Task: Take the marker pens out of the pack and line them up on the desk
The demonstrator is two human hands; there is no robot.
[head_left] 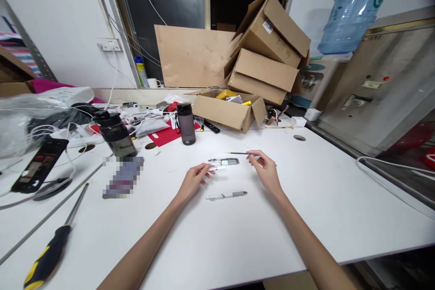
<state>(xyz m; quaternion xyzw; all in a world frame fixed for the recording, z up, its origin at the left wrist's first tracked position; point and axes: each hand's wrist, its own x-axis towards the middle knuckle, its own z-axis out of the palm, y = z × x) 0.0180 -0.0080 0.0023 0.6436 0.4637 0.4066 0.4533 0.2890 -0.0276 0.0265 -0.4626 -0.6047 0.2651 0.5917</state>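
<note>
Refill (237,153): thin, dark, raised above the counter (326,208), to the right of the grey bottle (186,128) and on its near side. Right hand (267,173): grip narrow, thumb and fingers closed on one end of the refill; a pale piece also shows within the fingers, its shape unclear. Left hand (193,182): on the near side of the bottle, grip narrow on a white pen part (212,169); blur hides its exact form. A group of pens (223,161) lies to the right of the bottle, nearer the wearer, just beside the left fingertips. A single pen (226,196) lies in the same direction, further from the bottle. Caution: the refill is pinched at one end only, so a loose grip could let it tilt or drop. Sharing the fingers with the pale piece could cause either item to slip. A sideways sweep of the left hand could roll the grouped pens. Contact with the refill's exposed tip could leave ink on the counter.
</note>
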